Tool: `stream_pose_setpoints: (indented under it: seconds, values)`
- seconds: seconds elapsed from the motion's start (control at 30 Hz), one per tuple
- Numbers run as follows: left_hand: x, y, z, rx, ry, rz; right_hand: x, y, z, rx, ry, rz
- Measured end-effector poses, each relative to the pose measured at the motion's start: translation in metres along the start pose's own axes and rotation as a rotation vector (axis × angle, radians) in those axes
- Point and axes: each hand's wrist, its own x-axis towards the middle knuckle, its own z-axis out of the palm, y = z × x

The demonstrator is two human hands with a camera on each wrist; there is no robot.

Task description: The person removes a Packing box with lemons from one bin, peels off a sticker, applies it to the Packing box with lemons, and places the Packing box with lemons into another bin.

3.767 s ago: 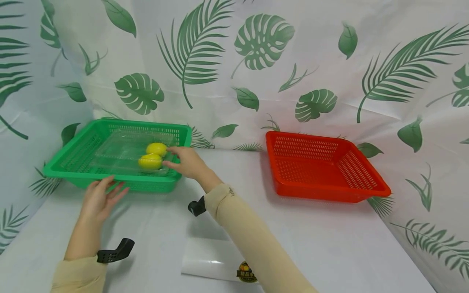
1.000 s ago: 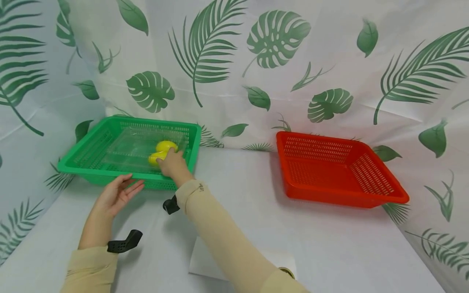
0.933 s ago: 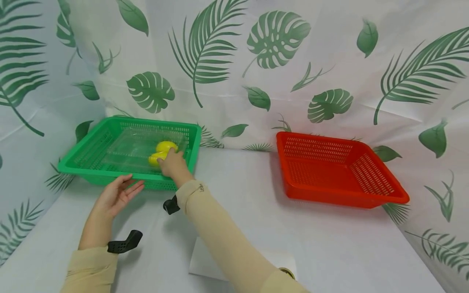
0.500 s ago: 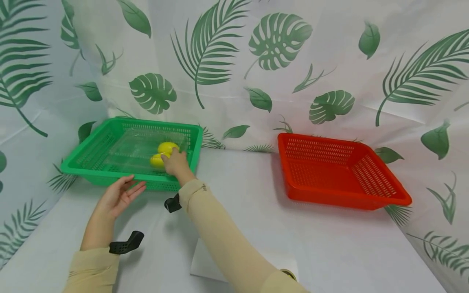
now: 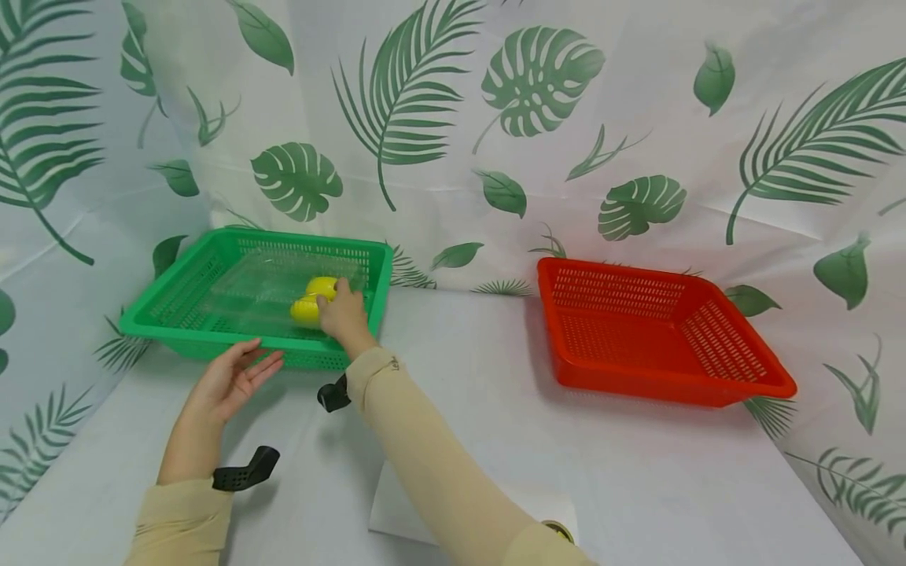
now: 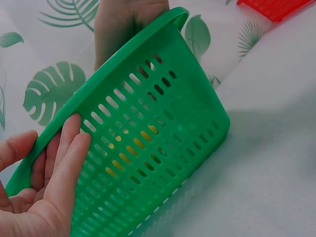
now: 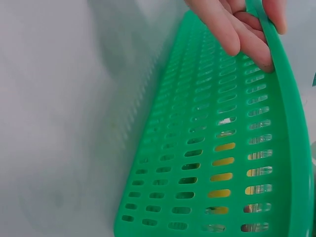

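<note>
In the head view, a green basket (image 5: 205,338) stands at the left. Inside it lies a clear plastic box (image 5: 262,275), with two lemons (image 5: 306,312) at its right end. My left hand (image 5: 230,381) holds the basket's front rim. The wrist views show its digits on both sides of that rim. My right hand (image 5: 345,314) reaches over the front right rim, thumb and fingers bent at the box's right edge beside the lemons. From the left wrist, the right hand (image 6: 129,19) shows above the basket, its fingertips hidden behind the wall.
A red basket (image 5: 602,330) sits at the right. On the table near the front, a white sheet (image 5: 403,511) with a round dark label (image 5: 559,531) lies partly under the right sleeve (image 5: 439,456). A leaf-print cloth (image 5: 425,157) hangs behind both baskets.
Since the earliest frame, the right hand has come in lower and closer over the lemons. Lately its fingertips have shifted slightly at the box's edge. The left hand stays at the rim.
</note>
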Motion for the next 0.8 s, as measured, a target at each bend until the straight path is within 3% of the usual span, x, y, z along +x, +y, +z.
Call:
stream_pose_setpoints:
  seconds: [0.33,0.6,0.8]
  values:
    - [-0.0012,0.0003,0.0007,0.007,0.003,-0.001,0.0032,0.0041,-0.0022,0.156,0.042,-0.022]
    - [-0.0018,0.0018,0.0010,0.002,0.032,-0.013,0.0019,0.0012,-0.0025,0.370,0.053,0.035]
    - [-0.0016,0.0009,-0.0004,-0.006,0.013,-0.008,0.0031,-0.0003,-0.0026,0.436,0.066,0.075]
